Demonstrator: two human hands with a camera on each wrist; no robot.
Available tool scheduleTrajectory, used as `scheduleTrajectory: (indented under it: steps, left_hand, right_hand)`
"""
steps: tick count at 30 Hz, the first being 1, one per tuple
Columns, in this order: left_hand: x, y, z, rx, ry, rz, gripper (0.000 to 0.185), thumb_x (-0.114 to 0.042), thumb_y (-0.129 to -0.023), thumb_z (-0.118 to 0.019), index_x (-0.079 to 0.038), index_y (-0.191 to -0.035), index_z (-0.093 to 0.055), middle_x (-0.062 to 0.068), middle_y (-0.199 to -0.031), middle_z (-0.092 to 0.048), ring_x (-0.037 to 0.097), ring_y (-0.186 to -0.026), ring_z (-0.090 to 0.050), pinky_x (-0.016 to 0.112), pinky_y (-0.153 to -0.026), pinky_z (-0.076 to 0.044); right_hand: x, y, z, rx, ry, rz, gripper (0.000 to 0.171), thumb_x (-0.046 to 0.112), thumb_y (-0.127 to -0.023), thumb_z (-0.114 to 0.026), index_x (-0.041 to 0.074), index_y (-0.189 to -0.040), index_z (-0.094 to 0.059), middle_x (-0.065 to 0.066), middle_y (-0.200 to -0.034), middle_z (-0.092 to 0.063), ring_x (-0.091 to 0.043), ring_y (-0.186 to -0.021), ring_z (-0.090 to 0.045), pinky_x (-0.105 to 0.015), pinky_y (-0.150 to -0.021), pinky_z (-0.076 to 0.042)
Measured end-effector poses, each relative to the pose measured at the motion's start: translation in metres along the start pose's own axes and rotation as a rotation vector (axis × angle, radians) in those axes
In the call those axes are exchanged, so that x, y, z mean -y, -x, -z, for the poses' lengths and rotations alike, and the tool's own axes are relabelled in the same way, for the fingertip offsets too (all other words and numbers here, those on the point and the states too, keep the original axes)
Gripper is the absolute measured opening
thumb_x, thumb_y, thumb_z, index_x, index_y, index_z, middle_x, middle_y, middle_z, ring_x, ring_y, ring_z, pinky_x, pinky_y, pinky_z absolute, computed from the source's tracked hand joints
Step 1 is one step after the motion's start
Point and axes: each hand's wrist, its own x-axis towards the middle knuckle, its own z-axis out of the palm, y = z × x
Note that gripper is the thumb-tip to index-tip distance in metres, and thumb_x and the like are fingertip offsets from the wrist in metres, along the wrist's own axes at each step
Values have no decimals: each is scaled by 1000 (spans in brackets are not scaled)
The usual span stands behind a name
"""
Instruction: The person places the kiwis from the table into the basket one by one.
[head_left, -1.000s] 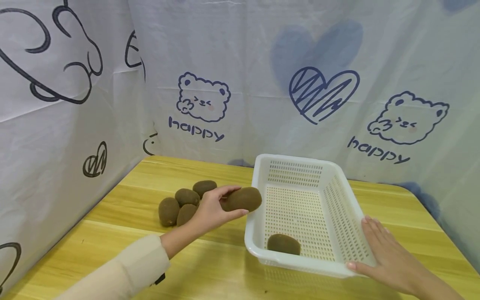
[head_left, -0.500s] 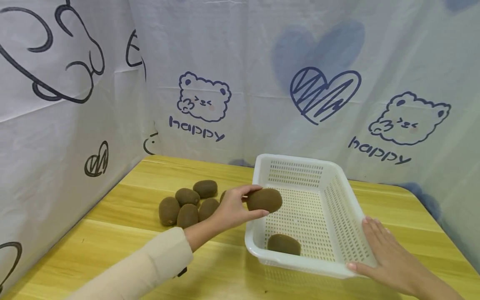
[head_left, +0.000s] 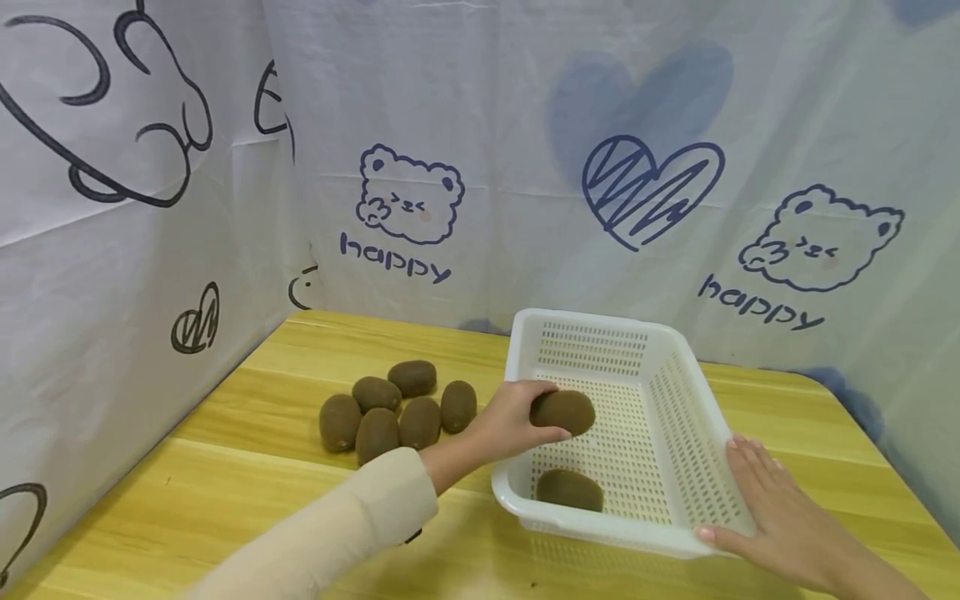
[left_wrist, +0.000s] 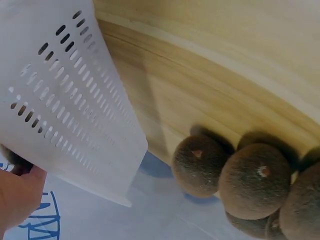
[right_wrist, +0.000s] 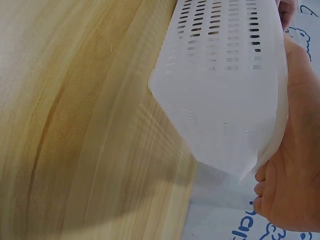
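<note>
Left hand (head_left: pixel 510 421) now carries its kiwi (head_left: pixel 563 412) over the basket (head_left: pixel 517 367) rim, fingers clamped on it. Right hand (head_left: pixel 780 512) lies flat (fingers straight) against the basket's side.

held kiwi (head_left: pixel 564 411): fuzzy dull brown | kiwi in basket (head_left: pixel 570 489): same brown | kiwi pile (head_left: pixel 397 410): brown (pale stem spots in the left wrist view) | basket (head_left: pixel 663 339): white, slotted holes | counter (head_left: pixel 247 492): yellow wood grain | sleeve (head_left: pixel 352 525): cream | backdrop (head_left: pixel 495 167): white with navy bears, hearts, "happy"
</note>
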Motion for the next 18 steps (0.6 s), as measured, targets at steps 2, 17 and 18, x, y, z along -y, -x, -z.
scheduleTrajectory:
  steps: [2, 17, 18]
  left_hand:
    - [-1, -4, -3, 59, -62, 10, 51, -27, -78, -75, 0, -119, -59, 11, -115, -65, 20, -99, -63, 24, -81, -52]
    - [-17, -20, -32, 389, -490, 86, 30, -26, -84, -69, -7, -103, -55, 4, -98, -63, 14, -89, -61, 22, -72, -51]
    - [-18, -20, -34, 401, -509, 100, 31, -26, -84, -68, -7, -105, -55, 5, -101, -63, 16, -93, -62, 23, -73, -52]
  right_hand:
    - [0, 0, 0, 3, -1, -1, 101, 47, -83, -61, -12, -144, -7, -34, -149, -10, -26, -142, 17, -4, -97, 24]
    - [-1, 0, 0, 10, -14, -9, 99, 46, -84, -61, -12, -144, -8, -34, -148, -12, -31, -143, 13, -4, -96, 24]
    - [-1, 0, 0, 10, -14, -7, 99, 47, -84, -61, -12, -144, -8, -34, -148, -12, -31, -143, 13, -4, -96, 24]
